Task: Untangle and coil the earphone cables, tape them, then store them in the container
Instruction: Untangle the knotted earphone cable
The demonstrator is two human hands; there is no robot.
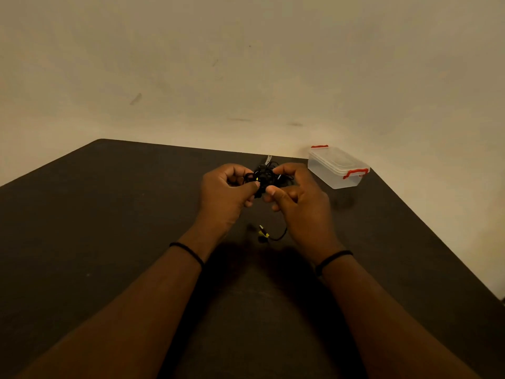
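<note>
Holding a knotted bundle of thin black earphone cables (263, 177) just above the middle of the frame, both hands meet over a dark matte table (109, 214). The left hand (226, 191) has its fingers curled around the left side of the bundle, thumb pressed against it; the right hand (296, 194) pinches the right side with thumb and curled fingers. The tangle sits directly between the two hands, equally close to each, and has no clear long axis yet, only a clump. One loose strand hangs down below the right hand, ending in a small yellow-and-black tip (263, 233) near the table at lower centre. A clear plastic rectangular container with red latches (337, 166), lid on, stands toward the upper right of the table, nearer the right hand. No tape can be seen. Untangling looks barely begun, and separating strands likely means pulling the hands sideways apart.
</note>
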